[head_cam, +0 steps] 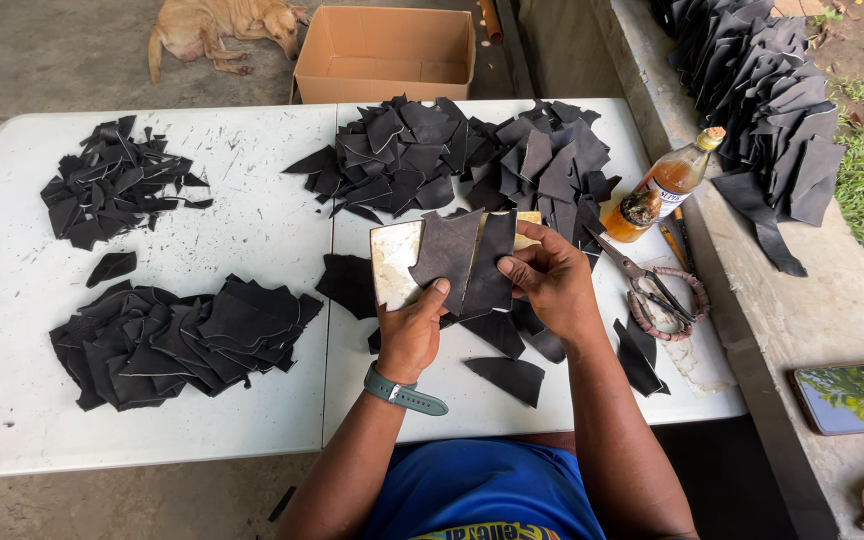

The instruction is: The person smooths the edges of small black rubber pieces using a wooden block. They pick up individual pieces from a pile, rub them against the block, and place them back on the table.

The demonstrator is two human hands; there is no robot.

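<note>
Leather pieces (467,262) upright, long axes vertical

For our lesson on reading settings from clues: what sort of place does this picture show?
Probably an informal open-air leather-cutting workspace: piles of black leather pieces cover a white folding table, scissors lie by the right hand, and a dog sleeps on the bare concrete floor.

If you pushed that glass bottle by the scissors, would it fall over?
Probably, yes. The bottle looks tall and narrow, so a push near its top could tip it. It seems only partly full, so fairly light. Once down, its round body might roll toward the scissors.
</note>
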